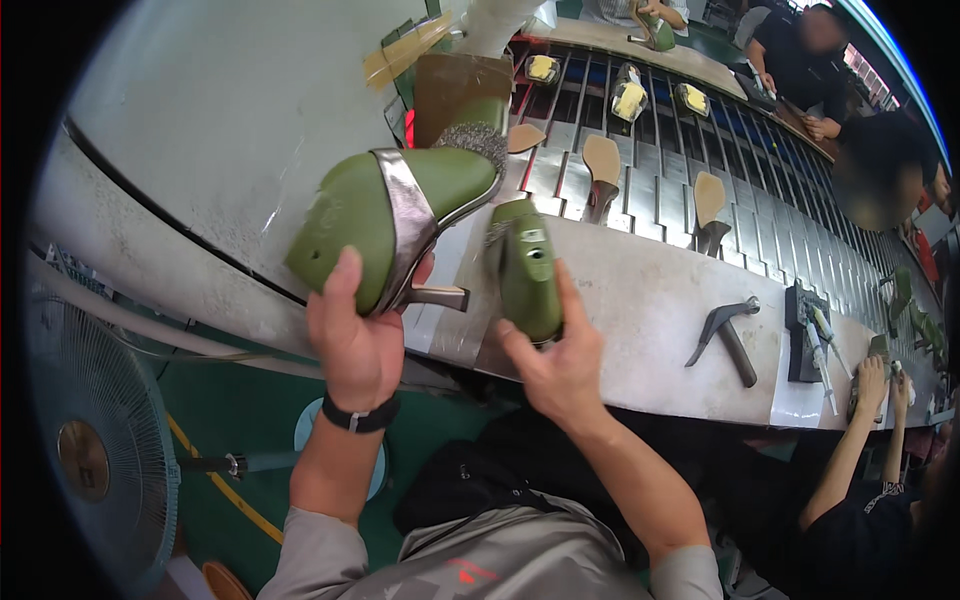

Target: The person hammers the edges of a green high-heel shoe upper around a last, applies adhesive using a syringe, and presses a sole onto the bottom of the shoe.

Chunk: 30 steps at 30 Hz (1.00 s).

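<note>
My left hand point(360, 330) is closed round the heel end of a high-heeled shoe on a green last point(345, 205). A metallic strap point(405, 205) wraps the last, and its slim bronze heel point(440, 297) points right. Glittery grey material covers part near the toe, which points up and away. To the right, my right hand point(565, 370) grips a second green shoe last point(537, 270), its end with a round hole turned up. The lasts are held apart above the table's near left end. Whether the second one carries a shoe upper is hard to tell.
A hammer point(735, 340) and a black holder with brushes point(808, 335) lie on the white table point(640, 300). Beyond runs a slatted metal conveyor point(640, 190) bearing heeled soles point(602, 165) and yellow-topped pieces point(629, 100). A fan point(95, 440) stands left; co-workers sit right and opposite.
</note>
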Motion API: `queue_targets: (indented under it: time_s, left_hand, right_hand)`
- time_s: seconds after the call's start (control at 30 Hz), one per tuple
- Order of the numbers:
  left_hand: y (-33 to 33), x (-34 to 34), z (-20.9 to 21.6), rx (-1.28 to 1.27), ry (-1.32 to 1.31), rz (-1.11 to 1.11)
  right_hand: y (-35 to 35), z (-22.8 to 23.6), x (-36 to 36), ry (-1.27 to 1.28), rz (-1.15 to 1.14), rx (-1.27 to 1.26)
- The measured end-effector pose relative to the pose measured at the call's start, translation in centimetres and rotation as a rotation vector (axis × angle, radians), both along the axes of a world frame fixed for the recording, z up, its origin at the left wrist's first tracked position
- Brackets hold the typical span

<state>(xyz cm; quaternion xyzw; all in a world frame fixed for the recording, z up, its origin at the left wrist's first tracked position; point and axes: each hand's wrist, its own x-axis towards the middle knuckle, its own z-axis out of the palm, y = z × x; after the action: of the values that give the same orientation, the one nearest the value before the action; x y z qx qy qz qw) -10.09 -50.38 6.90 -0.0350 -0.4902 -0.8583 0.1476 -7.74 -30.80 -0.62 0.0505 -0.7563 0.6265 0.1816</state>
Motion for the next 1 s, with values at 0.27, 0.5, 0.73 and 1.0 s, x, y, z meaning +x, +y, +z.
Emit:
queue_targets:
  time_s: [0.27,0.5,0.73,1.0]
  left_hand:
    - [1.1,4.1,2.4,0.189,0.072,-0.227]
    - [1.5,6.1,-0.5,0.161,-0.077,-0.415]
    - [4.8,9.8,-6.1,0.262,-0.388,-0.654]
    - [5.7,12.0,-9.3,0.247,-0.528,-0.697]
  right_hand:
    - [-8.6,-1.7,-5.0,0.103,0.131,-0.017]
    - [3.0,-3.9,1.1,-0.214,0.189,-0.026]
    - [13.6,0.7,7.5,-0.119,0.279,-0.870]
    - [14.4,-1.4,11.2,-0.130,0.152,-0.825]
